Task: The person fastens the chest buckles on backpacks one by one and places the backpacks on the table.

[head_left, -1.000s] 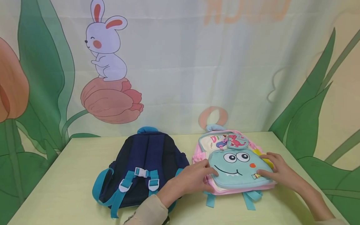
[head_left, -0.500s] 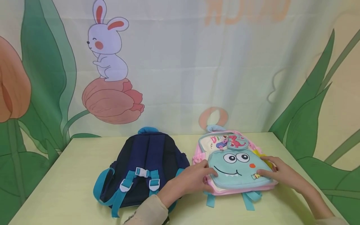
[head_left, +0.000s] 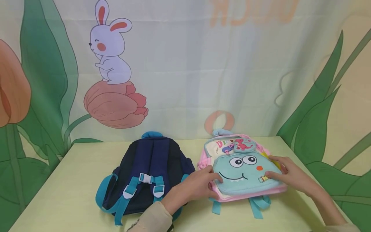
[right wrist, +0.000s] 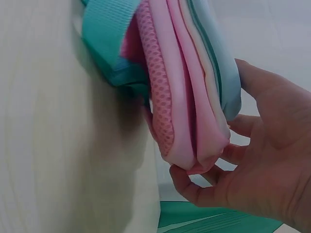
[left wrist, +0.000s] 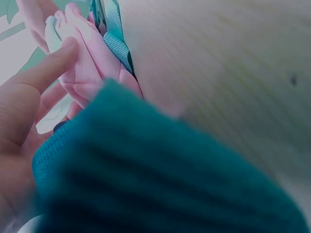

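Note:
A small pink and light-blue backpack (head_left: 246,167) with a cartoon face lies front up at the right of the table, its right lower side slightly raised. My left hand (head_left: 200,183) holds its lower left corner. In the left wrist view, the thumb (left wrist: 68,51) lies against the pink fabric, and a blurred teal strap (left wrist: 160,170) hides much of the scene. At the bag's right side, my right hand (head_left: 292,174) grips the edge. Seen from the right wrist, the thumb is on the light-blue front pocket (right wrist: 221,63) and fingers curl around the pink side.
A dark navy backpack (head_left: 152,161) lies straps up to the left, close to my left forearm. Its teal straps (head_left: 104,193) spread onto the pale table (head_left: 72,180). A printed curtain (head_left: 174,64) hangs behind the table's back edge.
The pink and light-blue backpack has tilted a little, its right side rising and shifting slightly. My right hand has risen with it, while my left hand stays nearly in place.

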The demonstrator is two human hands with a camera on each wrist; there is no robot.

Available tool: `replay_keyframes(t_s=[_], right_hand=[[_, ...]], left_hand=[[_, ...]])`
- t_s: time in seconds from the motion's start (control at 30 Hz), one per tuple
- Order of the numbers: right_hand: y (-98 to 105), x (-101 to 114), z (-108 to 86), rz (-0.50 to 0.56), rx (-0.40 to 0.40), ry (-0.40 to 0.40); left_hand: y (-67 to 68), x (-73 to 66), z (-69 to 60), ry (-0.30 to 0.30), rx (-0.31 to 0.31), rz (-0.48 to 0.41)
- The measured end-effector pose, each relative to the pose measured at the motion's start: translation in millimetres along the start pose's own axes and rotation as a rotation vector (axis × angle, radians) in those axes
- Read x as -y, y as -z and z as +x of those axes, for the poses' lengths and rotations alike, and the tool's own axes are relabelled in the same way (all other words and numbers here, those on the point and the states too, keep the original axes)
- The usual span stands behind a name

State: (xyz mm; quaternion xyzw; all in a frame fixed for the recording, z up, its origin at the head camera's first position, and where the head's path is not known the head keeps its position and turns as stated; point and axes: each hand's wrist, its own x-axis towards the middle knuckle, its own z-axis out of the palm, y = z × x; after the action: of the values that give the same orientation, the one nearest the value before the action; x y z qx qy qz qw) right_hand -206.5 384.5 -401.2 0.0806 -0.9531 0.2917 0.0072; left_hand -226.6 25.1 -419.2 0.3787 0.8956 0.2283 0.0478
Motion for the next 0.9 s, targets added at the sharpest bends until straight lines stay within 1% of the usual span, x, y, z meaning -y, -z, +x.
replay_keyframes(t_s=[0.3,0.5,0.67,0.77,0.9], right_hand=[[12,12,-6.4,0.063,-0.007,0.017],[20,18,-7.8,0.041,-0.044,0.026],[27,24,-9.1,0.039,-0.081,0.005],[30,25,-10.5,0.07,-0.082,-0.015],[32,24,-12.6,0.104,-0.081,-0.019]], left_hand=[[0.9,0.8,-0.1,-0.009,0.004,-0.008],[2.0,2.7,-1.2,0.001,0.005,-0.022],[3.2,2.3,-1.7,0.017,0.009,-0.045],[3.4,1.7,-2.1,0.017,0.003,-0.048],[3.3,2.0,-2.8,0.005,-0.011,-0.025]])
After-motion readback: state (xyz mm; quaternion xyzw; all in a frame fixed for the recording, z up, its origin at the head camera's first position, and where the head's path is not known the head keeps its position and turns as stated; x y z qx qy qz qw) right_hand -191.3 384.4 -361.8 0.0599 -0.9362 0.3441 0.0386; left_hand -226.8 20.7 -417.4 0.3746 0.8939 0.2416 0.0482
